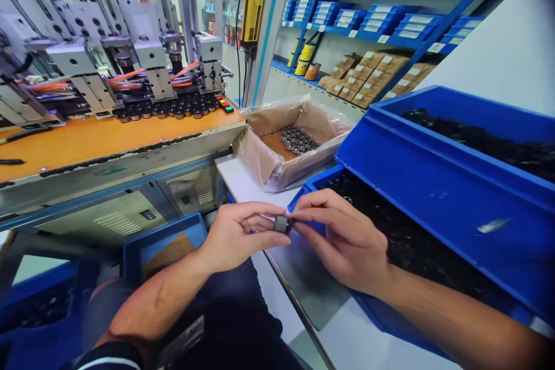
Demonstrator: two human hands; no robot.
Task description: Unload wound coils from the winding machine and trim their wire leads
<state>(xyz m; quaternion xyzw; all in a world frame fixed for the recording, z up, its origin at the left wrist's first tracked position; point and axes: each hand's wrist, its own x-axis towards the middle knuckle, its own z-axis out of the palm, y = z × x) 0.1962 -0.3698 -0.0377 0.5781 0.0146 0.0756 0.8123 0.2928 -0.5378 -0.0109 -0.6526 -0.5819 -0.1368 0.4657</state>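
Note:
Between thumb and fingers, my left hand [243,234] holds a small grey ribbed cylindrical part [281,224]. My right hand [347,237] meets it from the right, its thumb and fingertips pinched on a small dark piece [291,222] at the cylinder's end. Most of that dark piece is hidden by the fingertips, so I cannot tell its kind. Both hands are above the edge of the white table, just in front of a blue bin [321,179] of small black parts.
A second blue bin [433,167] with black parts overlaps the first at right. Behind my hands stands a plastic-lined carton [277,170] holding metallic parts. A machine [147,58] over an orange bench [173,131] fills the left. Blue shelving [390,40] is behind.

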